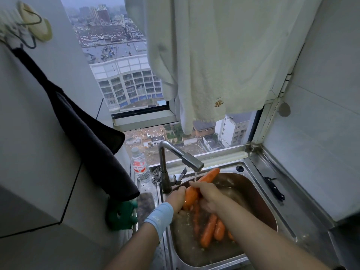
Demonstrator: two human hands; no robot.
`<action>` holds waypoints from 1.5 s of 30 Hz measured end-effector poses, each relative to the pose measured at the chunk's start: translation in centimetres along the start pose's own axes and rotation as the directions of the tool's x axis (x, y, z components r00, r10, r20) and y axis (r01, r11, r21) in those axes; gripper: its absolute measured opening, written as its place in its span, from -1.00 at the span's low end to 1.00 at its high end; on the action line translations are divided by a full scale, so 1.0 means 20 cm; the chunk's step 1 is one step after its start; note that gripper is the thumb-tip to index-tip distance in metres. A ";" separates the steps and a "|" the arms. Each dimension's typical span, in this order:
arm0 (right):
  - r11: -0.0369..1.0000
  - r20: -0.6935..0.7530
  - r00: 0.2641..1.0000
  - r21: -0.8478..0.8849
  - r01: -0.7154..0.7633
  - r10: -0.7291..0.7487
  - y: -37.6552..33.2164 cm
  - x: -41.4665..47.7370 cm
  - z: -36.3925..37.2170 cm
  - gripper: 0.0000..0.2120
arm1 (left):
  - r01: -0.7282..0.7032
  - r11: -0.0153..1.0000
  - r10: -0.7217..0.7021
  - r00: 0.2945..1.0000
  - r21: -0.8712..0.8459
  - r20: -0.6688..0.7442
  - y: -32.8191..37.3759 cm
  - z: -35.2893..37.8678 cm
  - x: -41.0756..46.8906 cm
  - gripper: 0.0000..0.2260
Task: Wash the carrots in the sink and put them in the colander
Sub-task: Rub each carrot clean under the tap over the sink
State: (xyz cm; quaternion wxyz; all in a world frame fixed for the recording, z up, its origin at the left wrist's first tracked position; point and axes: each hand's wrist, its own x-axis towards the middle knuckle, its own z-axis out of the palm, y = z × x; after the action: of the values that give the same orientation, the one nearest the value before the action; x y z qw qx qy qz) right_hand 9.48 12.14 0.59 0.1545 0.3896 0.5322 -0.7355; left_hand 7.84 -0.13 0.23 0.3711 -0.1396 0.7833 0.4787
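You've got both hands on one carrot (pixel 209 177) under the tap (pixel 191 158), at the sink's (pixel 253 195) 11 o'clock. Your left hand (pixel 176 199) is curled round the thick end and your right hand (pixel 207 193) is wrapped round the middle. The tip points to 1 o'clock. More carrots (pixel 209 229) lie in water at 6 o'clock of your hands. A knife (pixel 273 189) is on the counter (pixel 303 207), 3 o'clock of the sink.

Domestic kitchen in a high-rise flat. Stainless sink (pixel 259 195) with running faucet (pixel 171 151) at 6 o'clock; knife (pixel 274 189) on steel counter (pixel 303 201) at 4 o'clock; water bottle (pixel 139 166) at 7 o'clock. Window (pixel 124 75) at 12 o'clock overlooking rooftops; pale towel (pixel 214 55) hung across it; dark cloth (pixel 81 121) at 9 o'clock.
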 end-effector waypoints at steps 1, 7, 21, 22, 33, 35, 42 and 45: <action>0.998 0.031 0.999 0.060 -0.012 0.010 0.02 -0.01 0.02 -0.51 | 0.059 0.993 -0.056 0.998 -0.098 0.028 0.00 0.00 0.01 -0.54; 0.999 -0.138 0.990 -0.032 0.008 -0.013 0.03 -0.04 0.07 -0.40 | 0.080 0.995 -0.072 0.990 -0.063 0.119 -0.03 0.01 -0.03 -0.41; 0.924 0.157 0.979 -0.340 0.176 -0.129 -0.04 0.03 -0.08 -0.77 | 0.117 0.991 -0.095 0.961 -0.068 0.261 0.00 -0.02 -0.03 -0.64; 0.857 0.194 0.966 -0.455 0.244 -0.172 -0.04 0.01 -0.10 -0.81 | 0.095 0.990 -0.070 0.972 -0.107 0.224 0.02 -0.02 -0.02 -0.72; 0.410 0.368 0.861 -0.766 0.494 -0.351 0.05 -0.04 -0.26 -0.89 | -0.166 0.818 0.143 0.986 -0.551 -0.084 0.07 0.24 0.08 -0.69; 0.324 0.369 0.835 -0.797 0.511 -0.408 0.07 -0.05 -0.27 -0.84 | -0.173 0.776 0.097 0.983 -0.606 -0.156 0.11 0.26 0.07 -0.73; 0.151 0.392 0.765 -0.835 0.529 -0.512 0.08 -0.07 -0.30 -0.65 | -0.147 0.712 0.013 0.981 -0.687 -0.196 0.15 0.24 0.04 -0.57; 0.171 0.386 0.777 -0.834 0.524 -0.498 0.06 -0.05 -0.34 -0.79 | -0.102 0.668 0.045 0.994 -0.737 -0.096 0.14 0.24 0.03 -0.59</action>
State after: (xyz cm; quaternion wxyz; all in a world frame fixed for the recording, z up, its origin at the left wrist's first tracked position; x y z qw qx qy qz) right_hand 13.78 17.60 -0.35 0.0934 0.0267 0.9404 -0.3260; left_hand 7.93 5.35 0.26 0.2355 -0.2630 0.5393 0.7646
